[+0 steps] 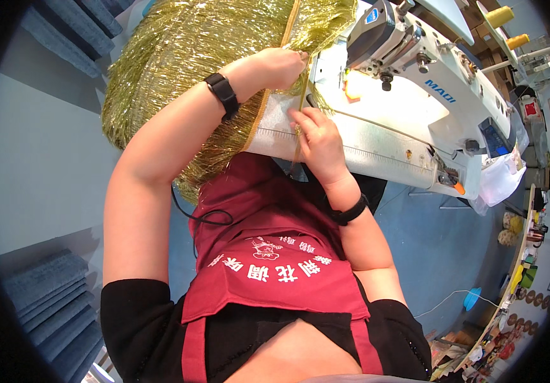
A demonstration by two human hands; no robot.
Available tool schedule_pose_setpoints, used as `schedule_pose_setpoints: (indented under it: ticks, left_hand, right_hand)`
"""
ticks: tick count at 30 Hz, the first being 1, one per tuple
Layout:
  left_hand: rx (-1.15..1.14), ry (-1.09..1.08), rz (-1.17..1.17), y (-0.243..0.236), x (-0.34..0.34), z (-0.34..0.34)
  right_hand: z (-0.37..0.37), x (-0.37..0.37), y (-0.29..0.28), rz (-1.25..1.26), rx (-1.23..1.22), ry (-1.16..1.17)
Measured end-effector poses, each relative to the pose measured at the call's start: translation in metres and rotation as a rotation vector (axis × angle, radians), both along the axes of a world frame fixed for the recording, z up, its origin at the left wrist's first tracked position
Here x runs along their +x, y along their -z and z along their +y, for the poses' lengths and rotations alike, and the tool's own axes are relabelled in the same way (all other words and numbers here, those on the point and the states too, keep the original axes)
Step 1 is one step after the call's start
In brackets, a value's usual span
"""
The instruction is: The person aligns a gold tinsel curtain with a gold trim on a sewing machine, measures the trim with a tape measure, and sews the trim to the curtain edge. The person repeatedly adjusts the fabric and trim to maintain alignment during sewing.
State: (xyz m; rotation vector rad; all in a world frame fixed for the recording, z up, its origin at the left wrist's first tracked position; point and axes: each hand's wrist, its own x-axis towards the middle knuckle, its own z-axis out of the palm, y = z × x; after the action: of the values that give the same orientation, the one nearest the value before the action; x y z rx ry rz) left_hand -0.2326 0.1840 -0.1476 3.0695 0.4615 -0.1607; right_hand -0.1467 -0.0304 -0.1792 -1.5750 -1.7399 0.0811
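In the head view, the person is sitting at a white sewing machine (415, 89) and working a big heap of gold tinsel fringe (185, 57) across the white table (377, 147).

The left hand (281, 67) is resting on the fringe just beside the machine's head, its grip curled nearly shut with the fingers folded down onto the gold band (291, 29) that is running along the edge of the fringe; whether it is pinching the band or only pressing it flat, I cannot tell.

The right hand (318, 140) is lying on the table in front of the needle area, its grip half closed, with the fingertips (299, 120) touching a thin gold strip (302, 105) that is leading toward the machine. The strip is passing under those fingertips and hanging down past the table edge.

Both wrists are wearing black bands. The fringe is spilling off the table's left side onto a red apron (268, 255).
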Motion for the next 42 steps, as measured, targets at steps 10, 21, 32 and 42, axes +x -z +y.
schedule_pose_setpoints:
  ticks: [10,21,32,42]
  left_hand:
    - [0.018,0.048,0.053,-0.002,0.028,0.013]
    - [0.066,-0.073,0.042,-0.011,0.142,0.099]
    - [0.362,-0.359,-0.048,0.012,0.188,0.178]
    - [-0.314,-0.433,-0.105,-0.054,0.062,0.036]
  right_hand:
    - [-0.054,-0.019,0.002,1.39,-0.299,-0.242]
    - [-0.136,0.015,0.015,1.475,-0.728,-0.124]
    - [-0.125,0.029,-0.004,1.032,-0.738,-0.294]
    - [-0.056,0.029,-0.009,1.228,-0.462,-0.181]
